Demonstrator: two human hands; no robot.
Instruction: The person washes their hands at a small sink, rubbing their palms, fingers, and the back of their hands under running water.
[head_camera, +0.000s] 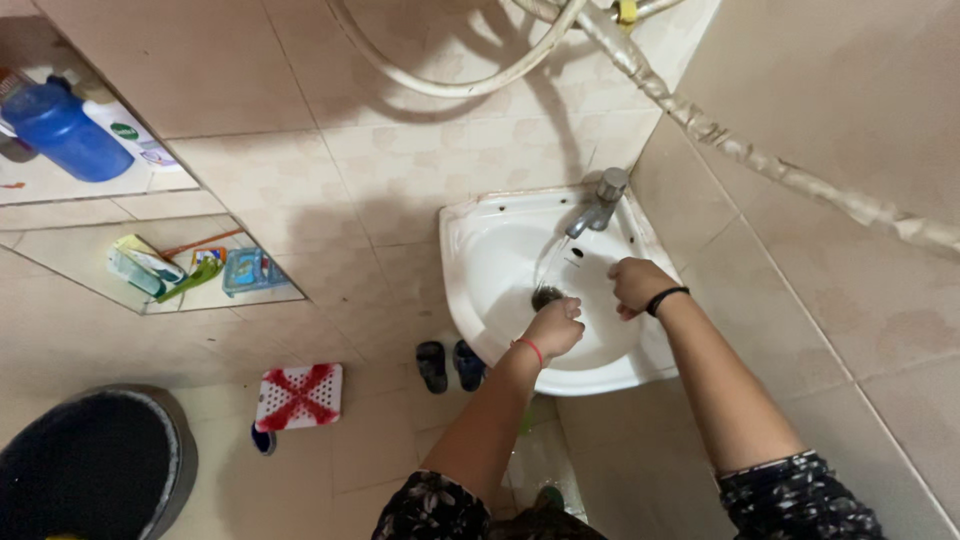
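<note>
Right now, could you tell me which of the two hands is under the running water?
The left hand, with the red wristband: it is beside the sink's drain. The right hand, with the black band, is off to the side.

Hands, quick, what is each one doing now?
Left hand: curled closed over the sink; holding anything cannot be told.
Right hand: curled closed beside the tap; the same.

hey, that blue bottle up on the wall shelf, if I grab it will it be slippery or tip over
The blue bottle looks like smooth plastic, so probably slick for a wet hand; both the left hand and right hand are over the sink by running water. It stands tall beside a white bottle, so a nudge could tip it.
</note>
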